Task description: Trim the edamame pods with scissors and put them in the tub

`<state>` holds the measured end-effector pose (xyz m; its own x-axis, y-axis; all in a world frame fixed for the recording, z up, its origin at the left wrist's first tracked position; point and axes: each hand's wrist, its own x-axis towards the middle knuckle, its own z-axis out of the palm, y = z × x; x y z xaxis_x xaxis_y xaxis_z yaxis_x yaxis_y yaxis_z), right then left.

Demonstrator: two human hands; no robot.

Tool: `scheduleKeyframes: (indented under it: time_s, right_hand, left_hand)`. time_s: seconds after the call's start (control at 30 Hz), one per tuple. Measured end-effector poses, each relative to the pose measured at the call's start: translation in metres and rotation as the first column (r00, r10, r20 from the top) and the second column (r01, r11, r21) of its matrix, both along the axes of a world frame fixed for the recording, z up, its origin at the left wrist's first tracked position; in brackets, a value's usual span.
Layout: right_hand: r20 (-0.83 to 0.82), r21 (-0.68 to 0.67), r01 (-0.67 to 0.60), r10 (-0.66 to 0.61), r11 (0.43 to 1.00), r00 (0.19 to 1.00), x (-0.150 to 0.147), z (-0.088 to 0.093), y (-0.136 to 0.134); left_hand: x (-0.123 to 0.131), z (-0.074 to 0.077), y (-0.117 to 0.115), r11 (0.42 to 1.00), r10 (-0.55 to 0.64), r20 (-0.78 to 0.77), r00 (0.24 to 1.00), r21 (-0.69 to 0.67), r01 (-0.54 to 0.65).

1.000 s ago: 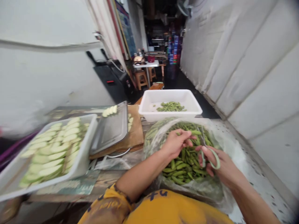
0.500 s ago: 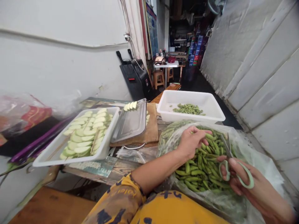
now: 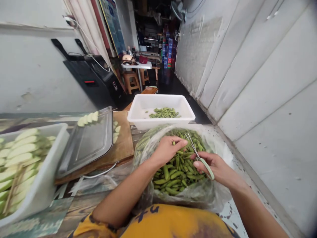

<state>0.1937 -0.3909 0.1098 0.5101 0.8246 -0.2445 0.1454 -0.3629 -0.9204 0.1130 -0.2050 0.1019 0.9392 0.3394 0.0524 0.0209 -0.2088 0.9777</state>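
In front of me a clear plastic bag [image 3: 218,137] lies open, full of green soybean pods [image 3: 177,168]. Over the pods, my left hand [image 3: 166,150] is closed with a green pod [image 3: 174,143] between its fingers. To the right, my right hand [image 3: 210,165] grips a pair of scissors [image 3: 201,158] with pale green handles. The blades point up and away, slightly apart, close to my left fingertips. Just beyond the bag stands a white plastic tub [image 3: 138,120] with a small pile of pods [image 3: 165,112] on its bottom.
At left, a white tray [image 3: 47,178] holds skewered pale green slices. A metal tray [image 3: 91,145] with one skewer [image 3: 88,119] rests on a wooden board [image 3: 123,142]. A black wheeled speaker [image 3: 94,79] stands by the wall. A white wall [image 3: 272,99] runs along the right.
My view has swung to the right, so the trays and tub sit further left. The scissors have turned and their blades are nearer together, closer to my left hand.
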Motion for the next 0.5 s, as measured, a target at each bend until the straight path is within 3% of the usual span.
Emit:
scheduleKeyframes:
  time_s: [0.17,0.5]
  right_hand:
    - [-0.137,-0.048,-0.066,0.058,0.997,0.989,0.0005,0.0008,-0.0036]
    - [-0.203,-0.004,-0.066,0.064,0.998,0.977,-0.0011,-0.0034,-0.0032]
  left_hand:
    - [-0.0015,0.0006,0.0065,0.996,-0.090,-0.038,0.995,0.025,0.091]
    - [-0.0021,0.0014,0.0062,0.994,-0.105,-0.053,0.993,0.010,0.105]
